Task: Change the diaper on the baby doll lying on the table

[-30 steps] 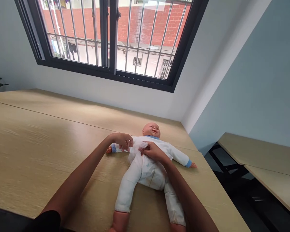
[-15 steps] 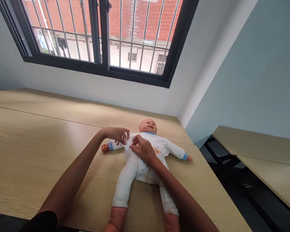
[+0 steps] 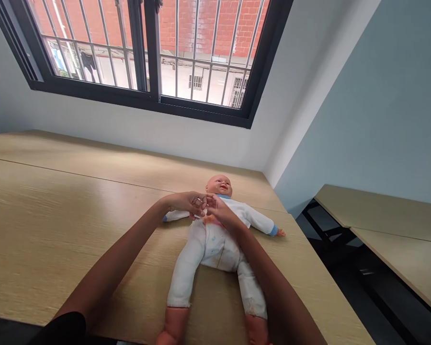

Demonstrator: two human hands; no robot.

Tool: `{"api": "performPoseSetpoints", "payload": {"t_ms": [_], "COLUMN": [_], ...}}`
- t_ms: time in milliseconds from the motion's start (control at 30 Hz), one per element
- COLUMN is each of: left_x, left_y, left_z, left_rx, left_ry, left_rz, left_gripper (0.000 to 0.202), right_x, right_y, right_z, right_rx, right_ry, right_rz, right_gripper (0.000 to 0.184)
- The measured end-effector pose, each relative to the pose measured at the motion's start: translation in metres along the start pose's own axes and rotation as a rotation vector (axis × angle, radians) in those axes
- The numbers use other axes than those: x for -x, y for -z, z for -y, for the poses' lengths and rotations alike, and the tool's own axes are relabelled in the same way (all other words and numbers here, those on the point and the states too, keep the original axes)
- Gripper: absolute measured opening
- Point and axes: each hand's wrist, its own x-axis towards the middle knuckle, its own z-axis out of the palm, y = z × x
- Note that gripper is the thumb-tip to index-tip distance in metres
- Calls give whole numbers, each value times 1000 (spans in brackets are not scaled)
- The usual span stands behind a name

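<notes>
A baby doll (image 3: 219, 187) lies on its back with its arms spread, its head toward the window. It wears a white shirt (image 3: 259, 220) with blue collar and cuffs, and white pants (image 3: 187, 268) with stains. Over the doll's chest, my left hand (image 3: 190, 203) pinches the shirt front with curled fingers. My right hand (image 3: 221, 210) grips the cloth right beside it, the fingertips of both hands almost touching. Below them the shirt is raised, showing an orange-pink patch near the waist. My hands hide most of the chest and the exact hold on the fabric.
The doll rests on a light wooden table (image 3: 75, 225) with a seam across its far part. Behind stands a white wall with a dark-framed barred window (image 3: 158, 103). To the right is another wooden table (image 3: 388, 225), beyond a dark gap.
Both hands have moved from the side of the shirt up and right to the middle of the chest. The shirt hem has lifted, baring the waist of the pants.
</notes>
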Motion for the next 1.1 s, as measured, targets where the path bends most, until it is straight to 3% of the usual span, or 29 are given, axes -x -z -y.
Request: {"api": "performPoseSetpoints", "payload": {"t_ms": [67,167,367,500,733,900,1033,1100], "left_x": [0,-4,-28,-37,-26,-17,-15,-15], "left_y": [-4,-15,-45,-57,-54,-43,-44,-47], "left_z": [-2,-3,11,20,7,-2,-4,-5], "left_rx": [15,32,33,-7,-45,-70,-144,-187], "left_ry": [-10,-20,-7,19,18,-6,14,26], "left_rz": [-20,-50,-126,-189,-138,-82,-85,-106], "left_gripper": [45,44,34,24,14,20,20,18], "right_x": [-3,-4,0,1,2,1,5,16], "right_y": [5,6,-6,-10,-6,-1,22,38], "right_z": [-1,-5,-5,1,-1,3,32,58], "right_rx": [-206,-267,-231,-223,-254,-213,23,206], "right_ry": [-76,-92,-142,-197,-158,-154,25,117], "right_rz": [-120,-236,-264,-295,-284,-237,-236,-149], "right_gripper": [35,27,38,41,41,44,25,25]}}
